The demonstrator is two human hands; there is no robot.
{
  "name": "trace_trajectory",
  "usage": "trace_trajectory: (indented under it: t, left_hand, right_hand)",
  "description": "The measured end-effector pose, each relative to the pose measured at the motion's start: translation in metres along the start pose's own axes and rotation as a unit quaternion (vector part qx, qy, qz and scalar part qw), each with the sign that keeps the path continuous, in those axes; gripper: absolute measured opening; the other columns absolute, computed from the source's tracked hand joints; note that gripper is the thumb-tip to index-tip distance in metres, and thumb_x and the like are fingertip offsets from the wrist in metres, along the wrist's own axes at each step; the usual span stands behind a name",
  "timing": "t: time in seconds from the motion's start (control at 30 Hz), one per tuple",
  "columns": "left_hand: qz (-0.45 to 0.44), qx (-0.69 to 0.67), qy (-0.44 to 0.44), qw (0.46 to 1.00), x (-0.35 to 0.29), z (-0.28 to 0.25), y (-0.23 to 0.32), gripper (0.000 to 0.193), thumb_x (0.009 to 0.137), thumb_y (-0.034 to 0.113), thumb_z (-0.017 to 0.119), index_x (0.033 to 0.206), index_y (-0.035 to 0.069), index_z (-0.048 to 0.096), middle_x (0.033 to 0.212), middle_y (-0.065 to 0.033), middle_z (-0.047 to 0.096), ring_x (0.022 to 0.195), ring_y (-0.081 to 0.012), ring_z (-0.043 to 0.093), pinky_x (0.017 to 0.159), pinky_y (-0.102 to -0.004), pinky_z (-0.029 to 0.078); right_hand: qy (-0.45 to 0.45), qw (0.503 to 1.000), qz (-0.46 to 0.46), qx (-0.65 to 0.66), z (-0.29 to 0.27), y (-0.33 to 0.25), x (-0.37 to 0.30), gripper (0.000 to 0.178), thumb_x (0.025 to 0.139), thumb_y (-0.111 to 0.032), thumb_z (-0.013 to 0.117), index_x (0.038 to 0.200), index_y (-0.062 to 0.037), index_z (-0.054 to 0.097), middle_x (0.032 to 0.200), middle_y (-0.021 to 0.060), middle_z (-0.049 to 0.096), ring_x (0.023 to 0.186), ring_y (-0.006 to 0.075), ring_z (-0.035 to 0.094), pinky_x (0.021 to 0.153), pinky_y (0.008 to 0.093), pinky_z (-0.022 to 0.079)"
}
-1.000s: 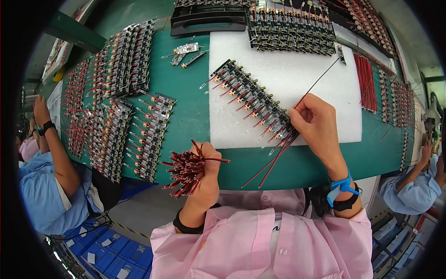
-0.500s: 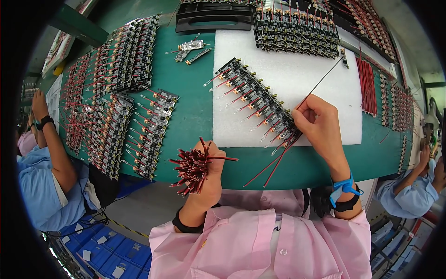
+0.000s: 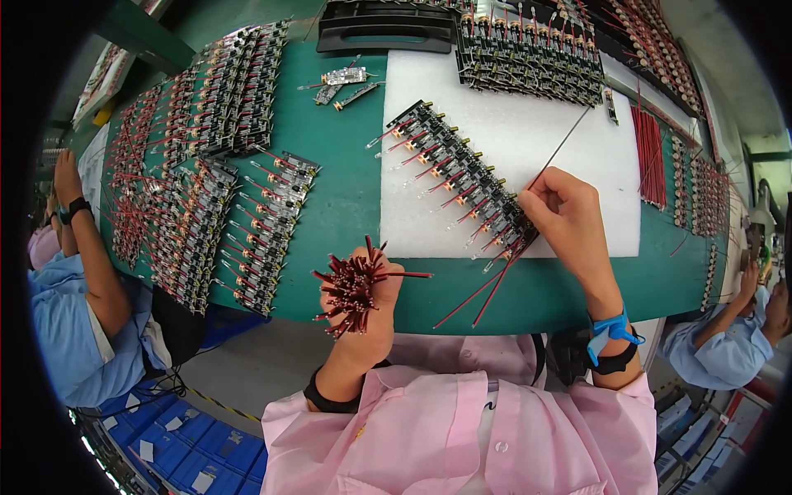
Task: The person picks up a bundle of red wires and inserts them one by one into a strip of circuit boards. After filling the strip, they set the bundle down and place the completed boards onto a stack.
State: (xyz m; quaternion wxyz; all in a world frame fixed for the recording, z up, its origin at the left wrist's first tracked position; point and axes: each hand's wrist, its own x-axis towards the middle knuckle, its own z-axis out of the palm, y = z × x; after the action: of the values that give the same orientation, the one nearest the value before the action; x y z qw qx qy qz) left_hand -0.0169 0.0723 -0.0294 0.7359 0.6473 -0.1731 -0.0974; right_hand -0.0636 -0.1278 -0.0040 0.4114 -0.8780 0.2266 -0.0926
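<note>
My left hand [image 3: 377, 322], near the table's front edge, is closed around a thick bundle of red and black wires [image 3: 351, 293], their cut ends fanning upward. My right hand [image 3: 568, 216] pinches a long thin dark wire [image 3: 563, 143] that slants up and away to the right. Its fingertips are beside the near end of a strip of circuit boards [image 3: 464, 177], which lies slanted on a white foam sheet [image 3: 590, 173]. Small clear LEDs and short red wires stick out along the strip's left side. Two red wires [image 3: 488, 299] trail from that near end over the table edge.
Stacked board strips [image 3: 276, 219] cover the left of the green table [image 3: 342, 186]. A few loose boards [image 3: 342, 76] lie near a black tray [image 3: 384, 37]. More strips [image 3: 532, 58] stand behind the foam. Red wires [image 3: 649, 157] lie at right. Co-workers [image 3: 78, 305] sit on both sides.
My left hand has shifted slightly right and up, and the wire bundle has turned a little in it. My right hand stays almost in place, its wire tilting slightly.
</note>
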Motion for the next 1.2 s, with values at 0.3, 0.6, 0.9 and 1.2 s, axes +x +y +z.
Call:
trace_trajectory:
  t: [0.3,0.6,0.9,1.2]
  left_hand:
    - [0.004,-0.022,-0.007,1.0,-0.001,-0.009,-0.007,0.021,0.082,0.016,0.045,0.066,0.006,0.036,0.056,0.0004,0.035,0.047,-0.0043,0.028,0.04,-0.0176,0.019]
    - [-0.01,0.036,-0.033,0.999,0.0,-0.014,-0.002,0.004,0.067,0.0,0.051,0.068,-0.003,0.049,0.062,-0.0084,0.048,0.055,-0.0171,0.047,0.05,-0.0247,0.037]
    - [0.069,0.022,0.014,0.997,0.0,-0.007,-0.014,0.005,0.069,0.003,0.05,0.07,-0.001,0.047,0.061,-0.0066,0.046,0.053,-0.016,0.043,0.05,-0.0258,0.036]
    - [0.019,0.027,-0.006,0.999,0.006,-0.006,-0.008,0.022,0.082,0.015,0.042,0.064,0.006,0.034,0.054,0.0002,0.033,0.047,-0.006,0.029,0.04,-0.0189,0.022]
  right_hand:
    - [-0.029,0.999,-0.011,-0.022,-0.001,-0.004,0.005,0.011,0.07,-0.003,0.052,0.062,0.002,0.046,0.051,-0.0019,0.041,0.047,0.0028,0.036,0.042,0.018,0.028]
    - [0.007,1.0,-0.006,0.004,0.002,-0.001,-0.004,0.011,0.068,-0.002,0.054,0.062,0.0028,0.046,0.051,0.0012,0.042,0.047,0.0054,0.037,0.043,0.0199,0.03]
    - [0.047,0.997,-0.057,-0.02,0.006,-0.002,-0.003,0.009,0.065,0.0,0.055,0.06,0.0032,0.048,0.049,0.0047,0.043,0.044,0.0077,0.038,0.042,0.0214,0.032]
    - [0.03,0.999,0.013,-0.004,0.004,0.001,-0.003,0.011,0.068,-0.003,0.055,0.061,0.0034,0.049,0.051,-0.0014,0.043,0.048,0.0034,0.035,0.044,0.0185,0.029]
